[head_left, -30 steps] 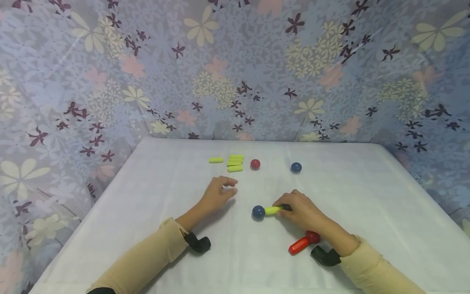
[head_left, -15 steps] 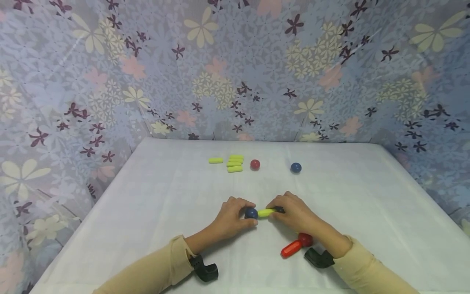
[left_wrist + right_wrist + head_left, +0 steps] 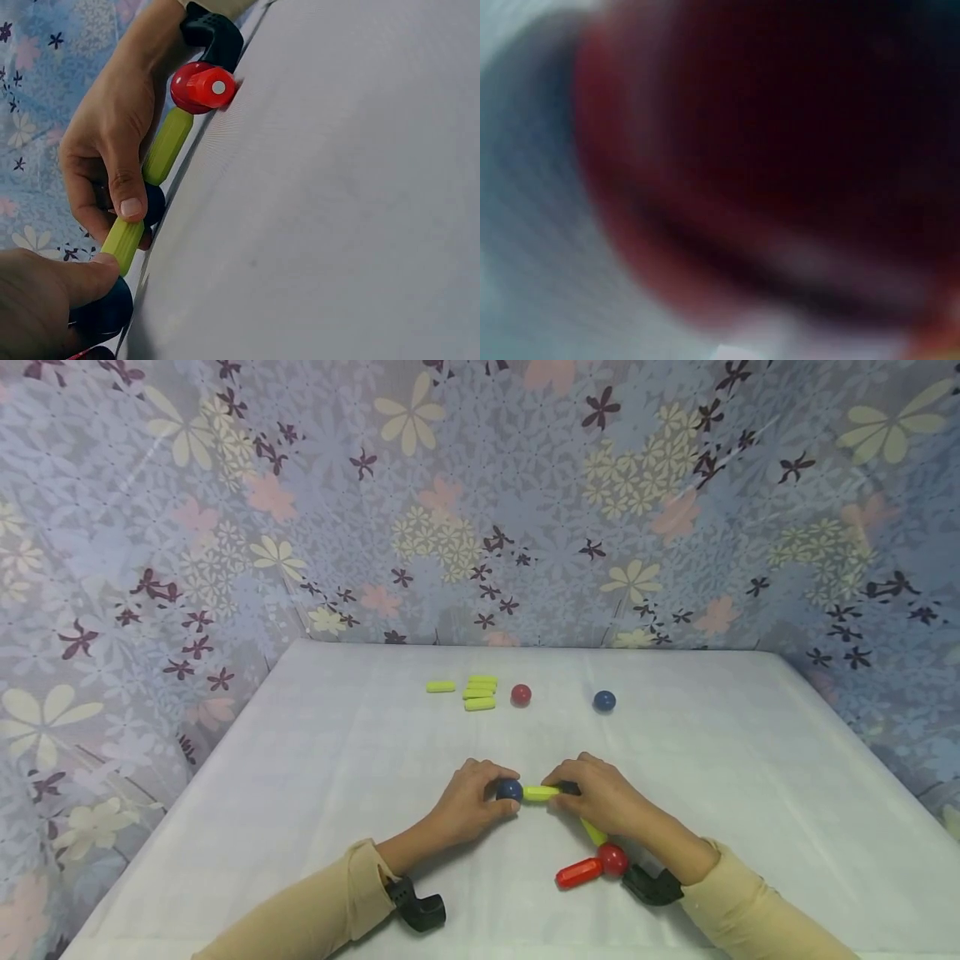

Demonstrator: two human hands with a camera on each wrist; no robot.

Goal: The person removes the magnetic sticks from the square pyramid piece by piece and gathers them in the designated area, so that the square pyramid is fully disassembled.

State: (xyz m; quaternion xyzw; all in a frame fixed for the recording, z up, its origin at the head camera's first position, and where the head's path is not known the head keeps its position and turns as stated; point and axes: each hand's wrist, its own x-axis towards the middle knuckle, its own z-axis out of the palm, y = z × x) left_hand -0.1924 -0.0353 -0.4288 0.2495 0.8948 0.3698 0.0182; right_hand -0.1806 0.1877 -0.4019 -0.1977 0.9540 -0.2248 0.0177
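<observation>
My left hand [image 3: 471,806] grips a blue ball [image 3: 509,790] between thumb and fingers. From that ball a yellow-green rod [image 3: 538,793] runs to a second dark blue ball [image 3: 155,205], which my right hand [image 3: 606,795] pinches. Another yellow-green rod [image 3: 168,146] leads from the second ball to a red ball [image 3: 613,859] below my right wrist. A short red rod [image 3: 579,872] sticks out of the red ball, pointing left. In the right wrist view the red ball [image 3: 765,150] is a blurred close-up filling most of the frame.
Farther back on the white-covered table [image 3: 360,718] lie several loose yellow-green rods [image 3: 480,693], one apart [image 3: 441,687]. A loose red ball [image 3: 521,695] and a loose blue ball [image 3: 604,701] sit to their right. A flowered cloth [image 3: 480,527] hangs behind.
My left hand has come right and nearer, taking hold of the blue ball. My right hand has shifted slightly left. The red ball and red rod have swung left and nearer, baring the second yellow-green rod.
</observation>
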